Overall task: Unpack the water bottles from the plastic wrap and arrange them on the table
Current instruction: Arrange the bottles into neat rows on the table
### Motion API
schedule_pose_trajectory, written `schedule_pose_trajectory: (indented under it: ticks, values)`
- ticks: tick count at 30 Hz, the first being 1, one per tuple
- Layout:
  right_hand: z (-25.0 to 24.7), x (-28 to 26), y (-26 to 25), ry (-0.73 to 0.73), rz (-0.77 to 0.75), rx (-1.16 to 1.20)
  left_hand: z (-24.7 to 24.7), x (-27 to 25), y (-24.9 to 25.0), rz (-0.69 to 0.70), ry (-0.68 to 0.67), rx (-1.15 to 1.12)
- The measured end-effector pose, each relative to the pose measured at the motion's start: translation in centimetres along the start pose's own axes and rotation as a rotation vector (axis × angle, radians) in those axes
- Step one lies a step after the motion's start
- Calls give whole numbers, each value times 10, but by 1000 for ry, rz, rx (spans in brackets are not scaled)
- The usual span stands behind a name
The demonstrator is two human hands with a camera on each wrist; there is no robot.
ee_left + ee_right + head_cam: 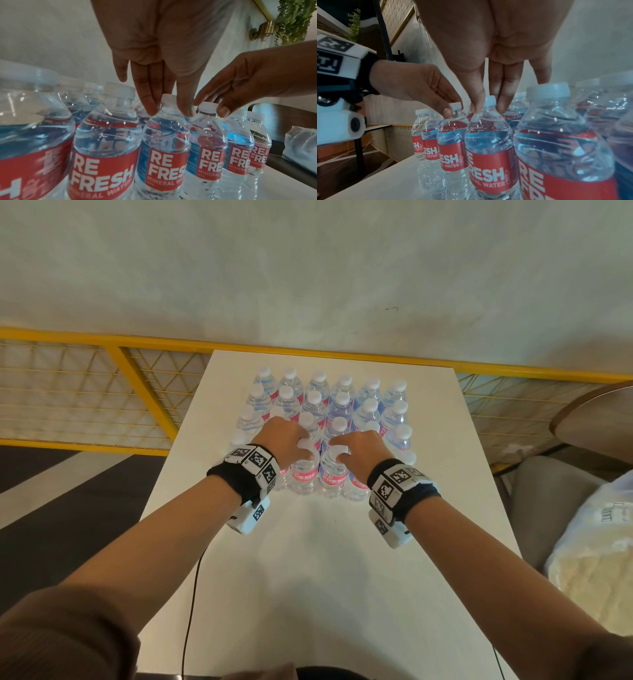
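Several clear water bottles with red labels and white caps stand in rows on the white table [308, 570]. My left hand [305, 451] pinches the neck of a front-row bottle [303, 474] just under its cap. In the left wrist view, the left hand [169, 112] has its fingers on both sides of that bottle [164, 142]. My right hand [339, 451] pinches the cap of the neighbouring bottle [334, 477]. In the right wrist view, the right hand [488, 108] holds its bottle [489, 142] the same way. No wrap shows around the bottles.
Crumpled clear plastic [599, 542] lies on a grey seat [534, 494] to the right of the table. A yellow mesh railing [137, 350] runs behind the table's far edge. A round wooden tabletop [599, 419] is at the right. Bare table surface lies between me and the bottles.
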State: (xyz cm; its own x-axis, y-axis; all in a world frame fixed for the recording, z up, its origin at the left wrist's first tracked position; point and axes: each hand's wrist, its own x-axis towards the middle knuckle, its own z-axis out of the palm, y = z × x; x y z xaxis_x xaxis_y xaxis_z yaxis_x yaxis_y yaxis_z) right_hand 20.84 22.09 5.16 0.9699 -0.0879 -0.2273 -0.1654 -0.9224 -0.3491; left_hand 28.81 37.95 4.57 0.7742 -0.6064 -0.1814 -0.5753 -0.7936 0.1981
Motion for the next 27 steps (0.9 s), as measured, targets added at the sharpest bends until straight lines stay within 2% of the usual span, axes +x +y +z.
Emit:
schedule_pose_trajectory:
  ticks: [6, 9, 12, 17, 21, 24, 27]
  values:
    - [-2, -2, -1, -1, 11, -2, 1, 0, -2, 8, 8, 50]
    - [-7, -2, -5, 24, 8, -34, -11, -5, -18, -47, 156, -41]
    - [-13, 1, -20, 93, -26, 23, -25, -12, -59, -199, 269, -269]
    - [-6, 14, -59, 28, -128, -51, -14, -31, -115, -349, 150, -405]
    - [9, 25, -86, -7, -147, -108, 7, -39, -122, -318, 26, -519]
    - [16, 31, -99, -34, -147, -123, 16, -37, -118, -285, 41, -572]
    - [21, 36, -105, -51, -133, -154, 19, -34, -118, -315, 92, -593]
